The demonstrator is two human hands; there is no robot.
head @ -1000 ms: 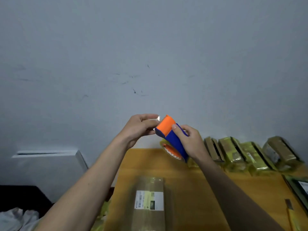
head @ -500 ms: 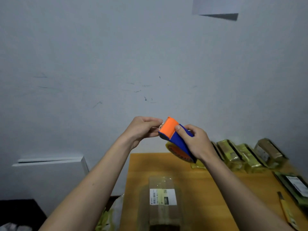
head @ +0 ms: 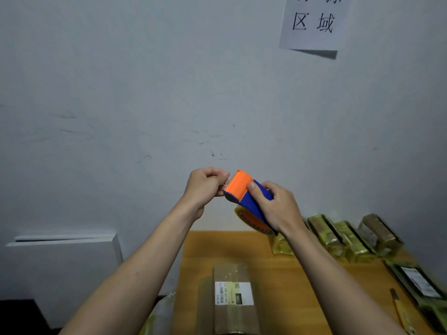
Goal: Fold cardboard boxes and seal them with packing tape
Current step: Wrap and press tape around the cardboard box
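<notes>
Both hands are raised in front of the wall, above the far edge of the wooden table (head: pixel 290 281). My right hand (head: pixel 275 209) grips an orange and blue tape dispenser (head: pixel 242 189), thumb on its orange front; the tape roll (head: pixel 251 220) shows below it. My left hand (head: pixel 205 187) has its fingers curled and pinches at the dispenser's front edge, where the tape end sits; the tape itself is too thin to see. A taped cardboard box (head: pixel 232 301) with a white label lies on the table below.
A row of yellow-wrapped parcels (head: pixel 338 235) lines the table's far right edge, with flat dark packets (head: pixel 420 286) nearer. A yellow utility knife (head: pixel 399 310) lies at the right. A white panel (head: pixel 63 252) stands left of the table. A paper sign (head: pixel 314 20) hangs on the wall.
The view has tilted upward, bringing the wall sign into sight. Both hands stay at the dispenser, the left still pinching at its front edge.
</notes>
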